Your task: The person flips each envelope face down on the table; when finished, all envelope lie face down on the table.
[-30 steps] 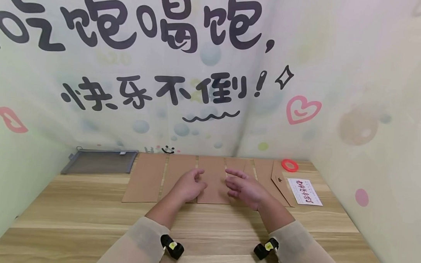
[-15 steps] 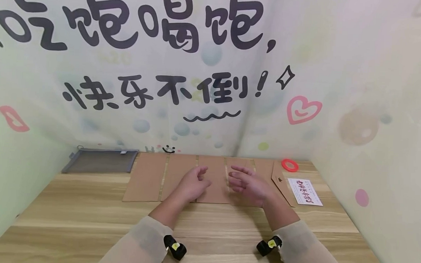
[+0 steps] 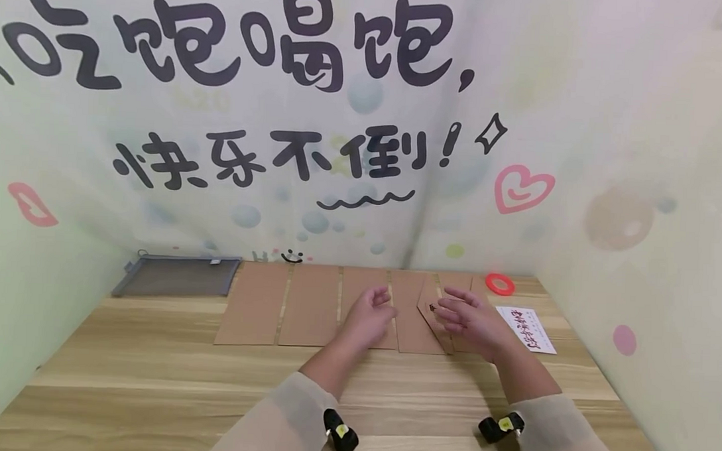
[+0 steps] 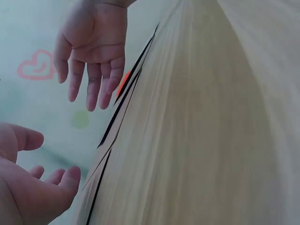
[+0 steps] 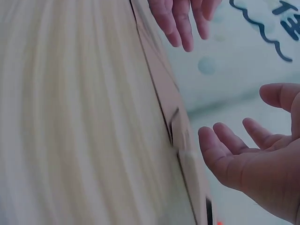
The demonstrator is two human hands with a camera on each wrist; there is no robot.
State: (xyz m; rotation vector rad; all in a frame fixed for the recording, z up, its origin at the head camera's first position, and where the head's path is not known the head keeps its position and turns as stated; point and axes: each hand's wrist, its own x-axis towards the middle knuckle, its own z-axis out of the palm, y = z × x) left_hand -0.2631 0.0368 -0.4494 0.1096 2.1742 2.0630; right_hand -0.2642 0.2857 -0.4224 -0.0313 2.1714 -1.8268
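A row of brown paper pieces (image 3: 310,307) that look like envelopes lies along the back of the table. One near the right end has a pointed flap edge and a small dark emblem (image 3: 432,307). My left hand (image 3: 366,318) hovers over the middle of the row, fingers loosely bent and holding nothing. To its right, my right hand (image 3: 473,326) is over the right end, fingers spread and bent a little. It hides part of the brown paper there. In the left wrist view both palms face inward, apart from each other.
A dark mesh zip pouch (image 3: 177,277) lies at the back left. At the back right are a red ring (image 3: 499,284) and a white card (image 3: 526,329) with dark red writing. A printed curtain (image 3: 313,230) stands behind the wooden table (image 3: 224,393).
Both hands have moved to the right along the row. A pointed flap edge that my right hand hid now shows between the hands, and the hand now covers the rightmost piece.
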